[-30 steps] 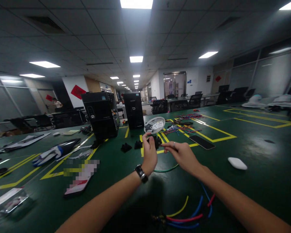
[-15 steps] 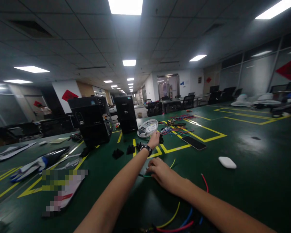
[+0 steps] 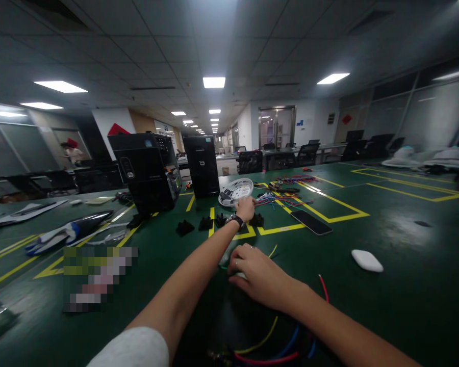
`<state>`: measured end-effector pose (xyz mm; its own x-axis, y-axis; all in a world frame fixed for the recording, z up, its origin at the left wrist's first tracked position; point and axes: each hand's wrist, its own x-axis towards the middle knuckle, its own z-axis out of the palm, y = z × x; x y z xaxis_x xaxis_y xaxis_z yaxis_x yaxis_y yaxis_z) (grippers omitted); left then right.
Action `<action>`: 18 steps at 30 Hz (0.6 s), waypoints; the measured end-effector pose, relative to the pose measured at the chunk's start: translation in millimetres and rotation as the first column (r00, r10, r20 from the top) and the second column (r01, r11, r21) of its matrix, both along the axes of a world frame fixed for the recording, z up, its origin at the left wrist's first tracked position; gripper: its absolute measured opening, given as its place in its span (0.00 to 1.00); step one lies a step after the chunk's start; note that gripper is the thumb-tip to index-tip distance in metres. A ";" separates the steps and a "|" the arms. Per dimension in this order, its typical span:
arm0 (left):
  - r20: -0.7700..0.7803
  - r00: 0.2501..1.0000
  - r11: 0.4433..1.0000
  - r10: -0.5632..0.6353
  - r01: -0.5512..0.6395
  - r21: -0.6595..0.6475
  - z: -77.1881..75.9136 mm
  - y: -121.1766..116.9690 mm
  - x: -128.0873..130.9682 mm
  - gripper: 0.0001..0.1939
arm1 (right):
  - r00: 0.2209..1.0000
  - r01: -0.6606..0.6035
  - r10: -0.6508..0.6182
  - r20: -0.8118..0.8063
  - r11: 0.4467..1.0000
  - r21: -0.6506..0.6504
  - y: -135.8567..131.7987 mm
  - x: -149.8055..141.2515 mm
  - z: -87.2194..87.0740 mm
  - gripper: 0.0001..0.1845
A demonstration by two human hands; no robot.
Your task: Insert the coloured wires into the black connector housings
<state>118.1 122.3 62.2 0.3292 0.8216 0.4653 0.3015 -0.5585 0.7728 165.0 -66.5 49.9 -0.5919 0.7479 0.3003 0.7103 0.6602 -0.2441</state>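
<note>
left hand (image 3: pixel 245 209) stretched forward, right (image 3: pixel 254 272) nearer (fingers curled).

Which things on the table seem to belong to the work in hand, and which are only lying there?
Likely in the work:
- white basket, where the left hand reaches
- coloured wires, near the right hand
- small black parts

Probably just lying about:
- dark phone
- white rounded case
- left black computer tower
- right black computer tower

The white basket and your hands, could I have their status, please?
Left hand at white basket, grip hidden. Right hand nearer, grip unclear. Black parts beside watch.
</note>
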 end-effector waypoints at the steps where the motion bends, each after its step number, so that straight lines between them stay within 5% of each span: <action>1: -0.022 0.999 0.999 0.026 -0.025 0.027 3.5 3.2 -8.0 0.16 | 0.999 -0.054 0.053 -0.010 0.996 -0.067 -4.8 0.1 5.7 0.08; 4: -0.119 0.984 0.979 0.133 -0.111 0.173 10.5 12.7 -53.2 0.15 | 0.979 -0.193 0.204 0.019 0.949 -0.251 -21.1 -0.6 17.1 0.17; 7: -0.325 0.866 0.879 0.380 -0.228 0.418 2.7 15.1 -122.9 0.18 | 0.953 -0.256 0.293 0.083 0.919 -0.300 -34.7 -4.2 16.1 0.18; 9: -0.451 0.761 0.868 0.466 -0.292 0.402 -11.9 11.6 -170.9 0.23 | 0.937 -0.293 0.336 0.095 0.904 -0.310 -39.2 -7.4 10.9 0.14; 12: -0.632 0.684 0.929 0.365 -0.312 0.200 -39.0 1.9 -227.4 0.28 | 0.937 -0.305 0.341 0.074 0.904 -0.298 -38.2 -10.1 2.9 0.09; 14: -0.644 0.718 0.960 0.265 -0.255 0.111 -53.0 -7.2 -249.5 0.27 | 0.949 -0.287 0.311 0.049 0.919 -0.271 -34.6 -9.8 0.6 0.08; 18: -0.476 0.855 0.978 0.206 -0.159 0.137 -60.3 -39.3 -261.6 0.21 | 0.979 -0.198 0.201 -0.019 0.942 -0.271 -28.3 -6.8 3.7 0.07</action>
